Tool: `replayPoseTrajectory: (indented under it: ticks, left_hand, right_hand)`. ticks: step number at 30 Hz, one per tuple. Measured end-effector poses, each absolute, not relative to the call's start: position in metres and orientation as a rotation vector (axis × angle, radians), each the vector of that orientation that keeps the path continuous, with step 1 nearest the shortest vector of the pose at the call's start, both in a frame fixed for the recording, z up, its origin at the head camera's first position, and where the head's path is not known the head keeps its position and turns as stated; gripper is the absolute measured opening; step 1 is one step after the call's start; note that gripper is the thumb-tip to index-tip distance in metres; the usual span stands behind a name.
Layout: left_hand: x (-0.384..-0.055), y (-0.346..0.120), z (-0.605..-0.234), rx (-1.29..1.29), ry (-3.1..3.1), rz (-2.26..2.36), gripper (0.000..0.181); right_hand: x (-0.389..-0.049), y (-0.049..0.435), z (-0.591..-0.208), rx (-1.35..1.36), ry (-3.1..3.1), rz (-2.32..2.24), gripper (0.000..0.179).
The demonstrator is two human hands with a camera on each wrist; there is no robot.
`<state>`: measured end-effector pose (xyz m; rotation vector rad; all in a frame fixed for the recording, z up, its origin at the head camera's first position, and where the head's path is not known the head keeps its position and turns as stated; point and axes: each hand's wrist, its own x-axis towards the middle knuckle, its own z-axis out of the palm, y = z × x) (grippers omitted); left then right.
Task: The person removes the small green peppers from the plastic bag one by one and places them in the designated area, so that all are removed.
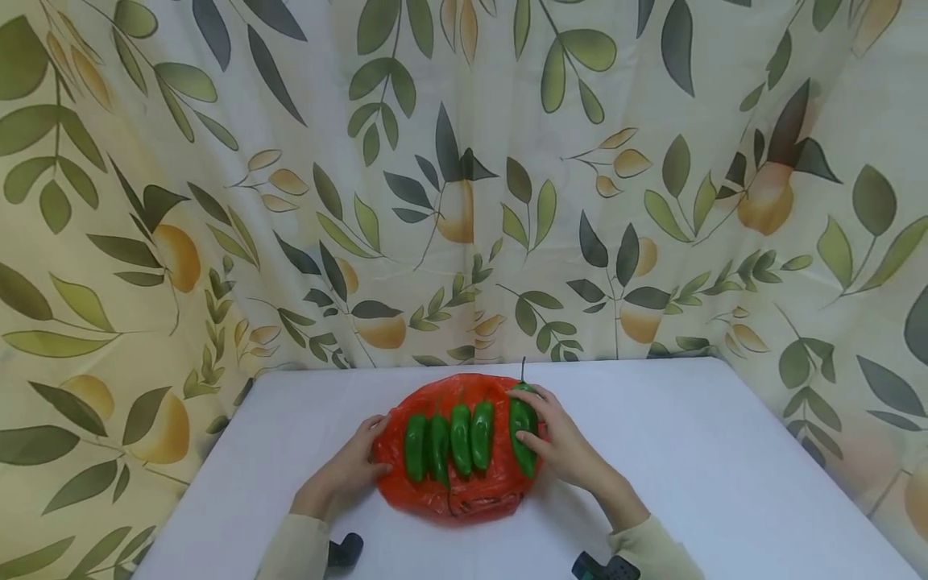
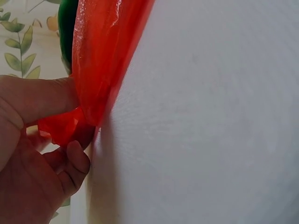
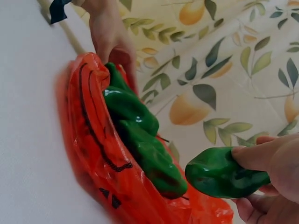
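A red plastic bag (image 1: pixel 428 501) lies spread on the table, with several green peppers (image 1: pixel 460 439) side by side on it. At the bag's left edge my left hand (image 1: pixel 355 459) pinches the red plastic; in the left wrist view the thumb (image 2: pixel 42 98) presses on the bag (image 2: pixel 105 60) from one side. My right hand (image 1: pixel 569 443) grips another green pepper (image 1: pixel 522 427) over the bag's right side, its thin stem pointing away from me. The right wrist view shows this pepper (image 3: pixel 217 172) between thumb and fingers, apart from the row of peppers (image 3: pixel 145 140).
The white table (image 1: pixel 652 419) extends to both sides of the bag. A curtain with leaf and fruit print (image 1: pixel 464 201) hangs behind and around it. Dark wrist devices (image 1: pixel 605 566) show beside both sleeves.
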<state>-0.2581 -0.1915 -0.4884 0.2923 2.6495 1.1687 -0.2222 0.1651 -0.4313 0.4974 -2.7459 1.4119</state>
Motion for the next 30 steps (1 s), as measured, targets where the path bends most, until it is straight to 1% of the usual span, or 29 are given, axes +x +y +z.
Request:
replayPoseTrajectory:
  ticks: [6,10,19,30]
  left_hand:
    - [-0.259,-0.192,-0.491,0.334,2.676,1.164,0.081]
    - [-0.257,-0.193,-0.49,0.303,2.681,1.158,0.081]
    - [-0.255,-0.192,-0.49,0.274,2.667,1.147,0.083]
    - [-0.257,-0.192,-0.491,0.293,2.679,1.134,0.082]
  right_hand:
    - [-0.223,0.166,-0.433,0.495,-2.74,1.398,0.059]
    - [-0.223,0.167,-0.432,0.52,-2.74,1.39,0.058]
    - [-0.223,0.177,-0.431,0.48,-2.736,1.301,0.059]
    - [-0.229,0.188,-0.429,0.508,-2.696,1.293,0.056]
